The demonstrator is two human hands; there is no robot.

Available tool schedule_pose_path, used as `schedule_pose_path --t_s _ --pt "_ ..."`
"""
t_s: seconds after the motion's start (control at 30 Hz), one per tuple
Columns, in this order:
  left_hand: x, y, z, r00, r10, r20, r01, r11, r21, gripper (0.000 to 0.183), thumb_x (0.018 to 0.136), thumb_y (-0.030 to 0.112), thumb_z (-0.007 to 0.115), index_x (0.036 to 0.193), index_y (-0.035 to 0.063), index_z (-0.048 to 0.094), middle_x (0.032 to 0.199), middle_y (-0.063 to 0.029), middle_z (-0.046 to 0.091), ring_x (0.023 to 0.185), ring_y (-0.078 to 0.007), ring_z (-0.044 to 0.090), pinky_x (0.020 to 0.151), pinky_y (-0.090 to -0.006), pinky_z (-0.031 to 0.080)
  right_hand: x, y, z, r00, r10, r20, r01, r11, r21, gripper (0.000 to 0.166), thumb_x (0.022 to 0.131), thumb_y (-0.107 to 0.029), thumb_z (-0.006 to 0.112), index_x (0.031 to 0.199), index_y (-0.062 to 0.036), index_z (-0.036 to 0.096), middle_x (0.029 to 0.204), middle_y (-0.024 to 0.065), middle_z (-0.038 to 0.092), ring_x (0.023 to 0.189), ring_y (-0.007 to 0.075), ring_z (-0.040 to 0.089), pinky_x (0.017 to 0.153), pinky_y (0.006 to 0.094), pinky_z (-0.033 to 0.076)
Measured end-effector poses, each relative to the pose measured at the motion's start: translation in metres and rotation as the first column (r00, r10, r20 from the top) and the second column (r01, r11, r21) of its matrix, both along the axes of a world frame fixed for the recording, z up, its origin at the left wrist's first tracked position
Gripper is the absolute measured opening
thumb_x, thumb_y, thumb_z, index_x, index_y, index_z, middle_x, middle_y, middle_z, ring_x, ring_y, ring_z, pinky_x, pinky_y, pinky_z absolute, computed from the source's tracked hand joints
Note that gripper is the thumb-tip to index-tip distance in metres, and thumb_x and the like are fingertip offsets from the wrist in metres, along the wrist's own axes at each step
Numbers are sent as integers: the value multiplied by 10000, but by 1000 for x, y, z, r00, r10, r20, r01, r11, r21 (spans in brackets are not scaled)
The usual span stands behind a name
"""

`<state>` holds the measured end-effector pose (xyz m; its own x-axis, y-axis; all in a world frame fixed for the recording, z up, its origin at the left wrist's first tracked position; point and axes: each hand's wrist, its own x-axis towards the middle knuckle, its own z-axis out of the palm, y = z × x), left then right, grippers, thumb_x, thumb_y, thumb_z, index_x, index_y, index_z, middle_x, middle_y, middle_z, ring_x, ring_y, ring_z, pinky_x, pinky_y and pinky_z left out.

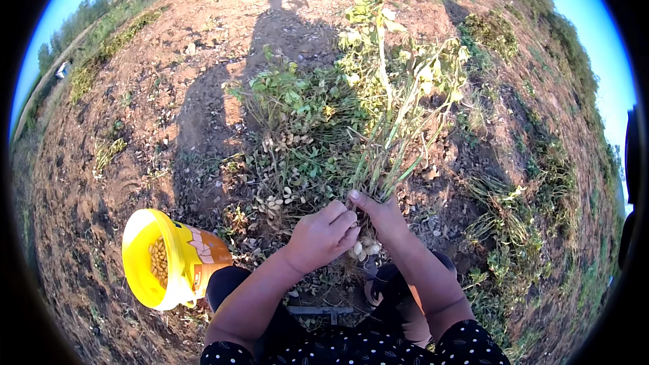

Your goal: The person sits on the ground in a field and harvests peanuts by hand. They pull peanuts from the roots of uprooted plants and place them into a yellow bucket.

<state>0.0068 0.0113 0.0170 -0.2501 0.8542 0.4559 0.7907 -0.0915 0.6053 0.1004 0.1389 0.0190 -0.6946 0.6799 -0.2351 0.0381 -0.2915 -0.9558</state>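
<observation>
My right hand [383,218] grips the lower stems of an uprooted peanut plant [385,147], with its leafy top pointing away from me. Pale peanut pods [364,250] hang from the root end, just below and between my hands. My left hand [324,237] is curled against the same root end, fingers closed on it; exactly what lies within them is hidden. To my left a yellow plastic bucket [172,223] leans toward the camera, with shelled-on peanuts [158,262] inside.
Beyond my hands lies a heap of green peanut plants [304,106] with pods [276,202] showing along its near side. More pulled plants [507,218] lie to the right. A metal bar [319,309] sits low between my legs. Dry soil [137,162] with leaf litter stretches around.
</observation>
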Motion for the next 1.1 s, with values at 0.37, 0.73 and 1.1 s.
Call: schedule_pose_path --t_s 0.37,0.73,1.1 --pt "-10 2 -27 857 28 515 91 974 -206 110 781 79 617 856 7 579 740 -73 573 666 -151 566 620 -258 454 4 13 -12 983 -103 -150 115 991 71 314 777 -72 704 1023 -14 518 842 42 603 750 122 573 690 269 467" --pt "-22 -8 -13 36 69 997 195 978 -75 169 883 236 562 938 77 582 775 1 563 587 -64 510 481 -203 398 13 44 8 933 -204 -298 238 968 83 290 770 -110 700 981 -20 523 734 69 595 680 171 573 692 316 464" --pt "8 5 -34 631 -43 774 220 967 -126 237 854 241 641 939 28 578 732 17 517 645 -82 477 588 -233 400 5 19 4 964 -128 -233 159 980 122 229 757 -107 715 904 -22 562 742 60 609 683 155 576 666 293 464"
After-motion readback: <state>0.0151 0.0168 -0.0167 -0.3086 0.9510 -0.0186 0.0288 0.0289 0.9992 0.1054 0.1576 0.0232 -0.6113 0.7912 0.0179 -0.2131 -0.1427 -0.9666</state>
